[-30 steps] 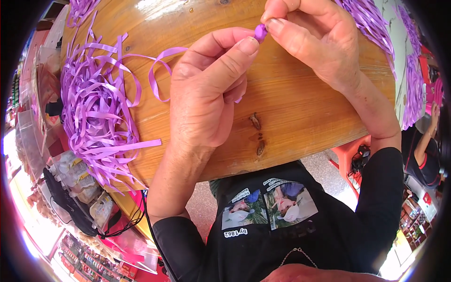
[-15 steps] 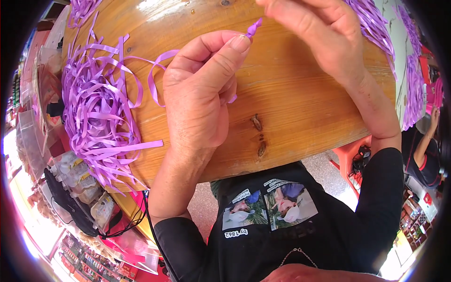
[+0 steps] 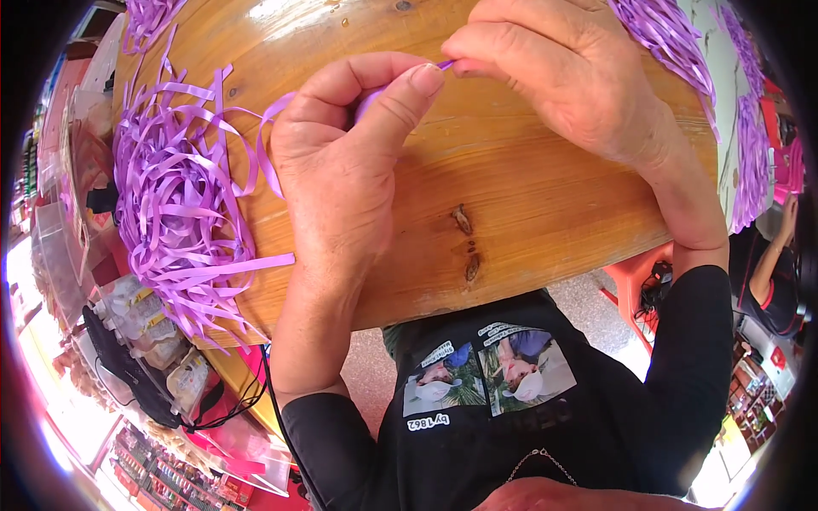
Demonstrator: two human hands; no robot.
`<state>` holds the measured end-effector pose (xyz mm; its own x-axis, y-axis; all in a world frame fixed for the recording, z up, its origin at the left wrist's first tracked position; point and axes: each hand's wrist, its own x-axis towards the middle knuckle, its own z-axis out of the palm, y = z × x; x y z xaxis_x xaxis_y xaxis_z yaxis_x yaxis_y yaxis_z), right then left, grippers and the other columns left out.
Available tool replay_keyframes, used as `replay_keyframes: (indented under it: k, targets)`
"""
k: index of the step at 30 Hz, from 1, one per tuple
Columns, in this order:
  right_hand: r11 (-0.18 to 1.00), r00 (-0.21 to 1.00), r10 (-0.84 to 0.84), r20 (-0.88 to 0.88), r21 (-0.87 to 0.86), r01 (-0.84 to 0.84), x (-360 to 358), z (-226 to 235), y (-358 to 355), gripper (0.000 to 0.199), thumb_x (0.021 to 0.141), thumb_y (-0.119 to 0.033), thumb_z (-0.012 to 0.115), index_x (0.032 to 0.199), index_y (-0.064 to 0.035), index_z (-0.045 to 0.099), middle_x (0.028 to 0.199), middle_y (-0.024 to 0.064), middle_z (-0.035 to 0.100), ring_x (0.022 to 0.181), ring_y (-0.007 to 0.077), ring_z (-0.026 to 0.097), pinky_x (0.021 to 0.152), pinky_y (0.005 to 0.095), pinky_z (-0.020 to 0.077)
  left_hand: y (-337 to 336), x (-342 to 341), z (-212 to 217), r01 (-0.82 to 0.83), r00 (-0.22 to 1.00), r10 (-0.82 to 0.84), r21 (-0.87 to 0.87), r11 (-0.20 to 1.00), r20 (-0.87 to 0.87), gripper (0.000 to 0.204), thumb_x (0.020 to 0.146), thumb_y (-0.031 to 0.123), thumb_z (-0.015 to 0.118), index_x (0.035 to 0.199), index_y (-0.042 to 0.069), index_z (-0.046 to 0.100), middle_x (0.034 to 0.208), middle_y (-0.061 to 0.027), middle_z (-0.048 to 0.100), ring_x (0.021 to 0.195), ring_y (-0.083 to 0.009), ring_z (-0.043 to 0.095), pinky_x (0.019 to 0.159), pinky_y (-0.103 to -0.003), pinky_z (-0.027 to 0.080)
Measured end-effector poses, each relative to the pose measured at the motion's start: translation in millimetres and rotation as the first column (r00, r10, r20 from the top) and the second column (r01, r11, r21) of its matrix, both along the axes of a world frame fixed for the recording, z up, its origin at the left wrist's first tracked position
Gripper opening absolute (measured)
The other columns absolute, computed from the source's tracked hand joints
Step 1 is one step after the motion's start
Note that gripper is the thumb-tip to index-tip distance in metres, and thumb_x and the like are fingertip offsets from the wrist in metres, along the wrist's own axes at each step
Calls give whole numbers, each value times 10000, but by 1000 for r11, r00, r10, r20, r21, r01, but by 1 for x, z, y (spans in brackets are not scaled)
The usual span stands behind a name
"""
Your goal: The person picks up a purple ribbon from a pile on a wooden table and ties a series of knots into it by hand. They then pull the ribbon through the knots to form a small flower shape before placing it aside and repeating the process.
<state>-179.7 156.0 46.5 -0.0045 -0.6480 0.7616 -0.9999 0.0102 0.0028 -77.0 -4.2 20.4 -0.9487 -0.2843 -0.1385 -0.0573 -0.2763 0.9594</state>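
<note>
Fingertips of both hands are pressed together on a thin purple ribbon strip at the far middle of the scene. On the left hand, thumb and forefinger are closed in a pinch, with only a small purple end of the strip seen beyond the thumb tip; a loop of the same ribbon is seen trailing from under the palm toward the left. The right hand is brought in from the right, its fingers curled and clamped on the other end of the strip, so that the two pinches nearly touch. Both hands are held above a round wooden table, marked by dark knots near its near edge. A loose heap of purple ribbon strips is spread on the left of the table, and another bunch of purple strips is seen at the far right edge.
</note>
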Motion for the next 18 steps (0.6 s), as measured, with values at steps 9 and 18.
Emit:
replay_keyframes:
  k: [9, 18]
  targets:
    - [967, 932, -234, 276, 162, 195, -1, 17, 10, 82, 782, -67, 597, 839, -17, 627, 765, 39, 565, 687, 174, 513, 620, 265, 362, -12, 3, 19, 46, 998, -58, -325, 945, -26, 140, 836, 95, 663, 927, -12, 658, 643, 50, 529, 505, -10, 375, 451, -156, 258]
    - [817, 590, -238, 771, -170, 551, -48, 15, 57, 180, 918, -146, 524, 847, -27, 638, 749, -50, 564, 661, 11, 451, 584, 161, 328, -26, 10, 21, 119, 992, -128, -351, 929, -2, 161, 840, 96, 654, 960, -11, 660, 675, 35, 544, 533, -25, 414, 470, -169, 304]
